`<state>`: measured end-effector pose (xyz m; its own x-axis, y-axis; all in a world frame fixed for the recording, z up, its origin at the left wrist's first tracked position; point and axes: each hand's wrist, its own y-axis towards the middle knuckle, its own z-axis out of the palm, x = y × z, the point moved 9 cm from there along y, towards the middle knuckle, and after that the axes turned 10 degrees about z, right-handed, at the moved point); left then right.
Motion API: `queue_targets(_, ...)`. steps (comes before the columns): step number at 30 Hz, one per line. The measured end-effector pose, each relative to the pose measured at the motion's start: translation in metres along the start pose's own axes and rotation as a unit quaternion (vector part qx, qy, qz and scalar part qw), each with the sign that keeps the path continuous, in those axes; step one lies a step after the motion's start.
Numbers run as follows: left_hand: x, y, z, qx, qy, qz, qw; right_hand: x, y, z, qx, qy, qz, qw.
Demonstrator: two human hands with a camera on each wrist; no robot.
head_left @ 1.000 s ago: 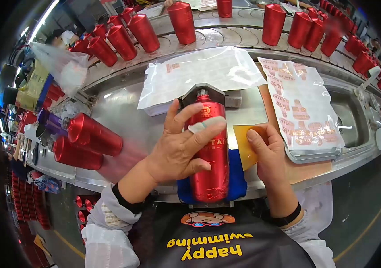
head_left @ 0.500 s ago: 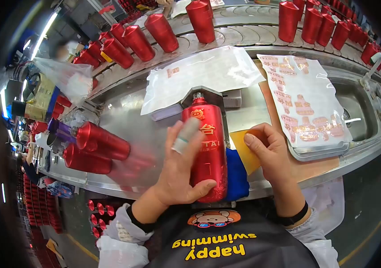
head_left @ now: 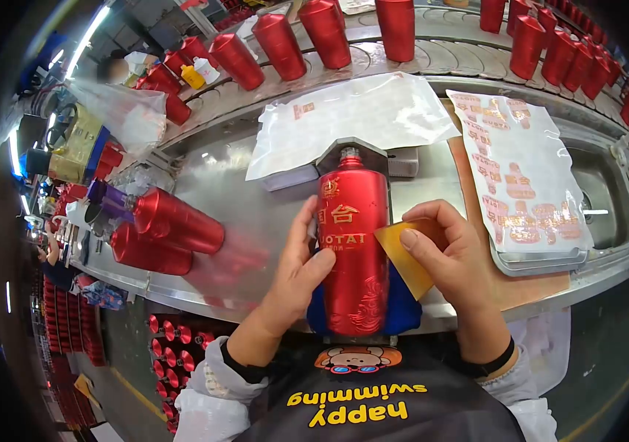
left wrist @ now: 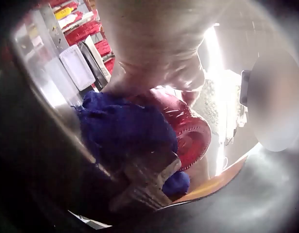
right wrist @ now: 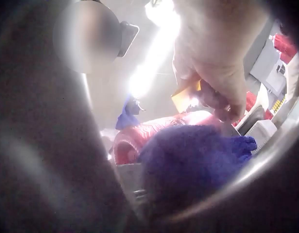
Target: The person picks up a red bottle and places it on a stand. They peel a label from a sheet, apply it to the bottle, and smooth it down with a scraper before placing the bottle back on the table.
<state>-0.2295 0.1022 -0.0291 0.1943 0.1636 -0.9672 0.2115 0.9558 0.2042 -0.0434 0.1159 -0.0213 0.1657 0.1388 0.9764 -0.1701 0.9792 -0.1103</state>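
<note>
In the head view a red bottle with gold lettering lies on its back, its neck in the notch of a dark holder and its base end on a blue cloth. My left hand holds the bottle's left side, thumb over the front beside the lettering. Between thumb and fingers, my right hand pinches a flat yellow scraper, one corner right at the bottle's right edge. The right wrist view shows the scraper above the bottle.
Left of the holder, two red bottles lie on the metal bench. White decal sheets lie behind the holder, and a printed one rests on a tray at right, next to a sink. A conveyor carries upright red bottles.
My left hand has slid from across the bottle's front to its left side. The bottle has turned, its lettering shifting leftward. The scraper's corner now meets the bottle's edge in view. Conveyor bottles moved right.
</note>
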Motion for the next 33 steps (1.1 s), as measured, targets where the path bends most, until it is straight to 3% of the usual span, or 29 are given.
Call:
queue_targets(8, -0.01, 0.021, 0.004, -0.029, 0.071, 0.019, 0.997, 0.012, 0.012, 0.008, 0.051, -0.063, -0.019, 0.997)
queue_targets(15, -0.013, 0.022, 0.008, -0.035, 0.029, 0.002, 0.999, 0.014, 0.017, 0.012, 0.087, -0.086, -0.013, 0.992)
queue_targets(20, -0.014, 0.022, 0.01, -0.037, -0.004, -0.015, 0.999, 0.013, 0.019, 0.009, 0.084, -0.082, 0.013, 0.993)
queue_targets(33, -0.013, 0.022, 0.009, -0.044, 0.059, 0.024, 0.997, -0.003, 0.006, 0.015, 0.027, -0.003, 0.036, 0.999)
